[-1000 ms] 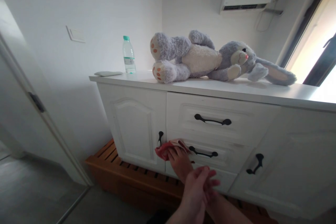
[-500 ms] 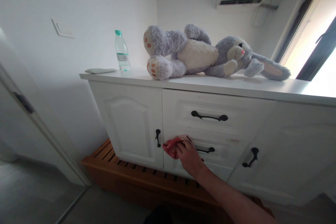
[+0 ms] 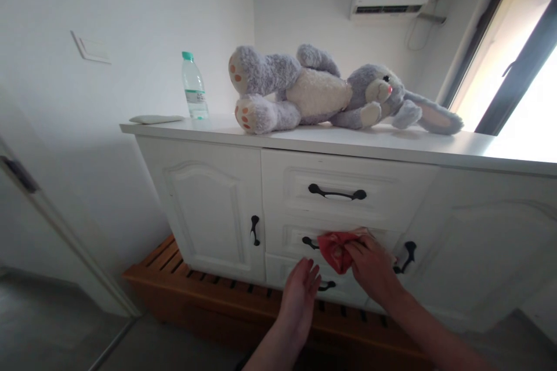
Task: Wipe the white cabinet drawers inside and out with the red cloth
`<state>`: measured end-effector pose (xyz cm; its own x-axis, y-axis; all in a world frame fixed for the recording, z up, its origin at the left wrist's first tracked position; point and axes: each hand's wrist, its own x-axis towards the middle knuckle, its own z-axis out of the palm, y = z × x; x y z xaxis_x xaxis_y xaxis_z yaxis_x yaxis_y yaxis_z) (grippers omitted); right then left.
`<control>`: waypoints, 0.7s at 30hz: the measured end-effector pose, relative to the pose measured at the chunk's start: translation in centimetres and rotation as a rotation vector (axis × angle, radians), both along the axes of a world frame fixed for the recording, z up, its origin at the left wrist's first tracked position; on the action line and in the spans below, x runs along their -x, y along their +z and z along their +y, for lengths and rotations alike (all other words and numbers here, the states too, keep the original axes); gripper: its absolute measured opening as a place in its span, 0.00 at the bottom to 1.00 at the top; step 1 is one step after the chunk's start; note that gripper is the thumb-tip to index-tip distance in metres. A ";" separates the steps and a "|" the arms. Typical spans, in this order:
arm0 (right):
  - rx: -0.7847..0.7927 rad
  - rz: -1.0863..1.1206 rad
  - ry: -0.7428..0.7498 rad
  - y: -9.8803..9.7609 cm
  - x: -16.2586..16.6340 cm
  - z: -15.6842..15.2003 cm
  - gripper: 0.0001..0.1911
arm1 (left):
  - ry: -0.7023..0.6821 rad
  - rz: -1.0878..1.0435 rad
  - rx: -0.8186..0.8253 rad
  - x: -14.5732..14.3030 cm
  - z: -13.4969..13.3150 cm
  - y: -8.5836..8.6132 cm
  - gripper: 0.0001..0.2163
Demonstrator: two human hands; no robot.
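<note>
A crumpled red cloth is bunched in my right hand, in front of the middle drawer of the white cabinet. It covers the right part of that drawer's black handle. My left hand is raised below and left of the cloth, palm turned inward, fingers stretched out with nothing in them. Just right of those fingers shows part of the bottom drawer's black handle. Above both hands is the top drawer's handle.
On the cabinet top lie a grey plush rabbit and a flat pale object, beside an upright plastic bottle. Black handles stick out from the left door and right door. A slatted wooden bench runs along the cabinet's base.
My right hand has moved right with the cloth, from the left end of the middle drawer towards its right side. My left hand has come into view from below. The view has shifted slightly.
</note>
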<state>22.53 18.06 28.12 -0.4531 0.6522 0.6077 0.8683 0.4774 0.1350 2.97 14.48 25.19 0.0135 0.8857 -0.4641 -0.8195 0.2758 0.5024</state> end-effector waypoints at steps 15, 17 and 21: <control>-0.132 -0.068 0.005 -11.5 -2.7 0.6 0.17 | -0.032 -0.146 -0.016 -1.8 3.4 1.7 0.03; -0.101 -0.059 0.019 -12.0 -0.2 1.2 0.16 | -0.032 -0.166 -0.038 -2.0 3.5 1.6 0.04; -0.017 -0.020 -0.018 -12.6 6.1 3.0 0.16 | -0.007 -0.148 -0.013 -2.0 3.5 2.0 0.03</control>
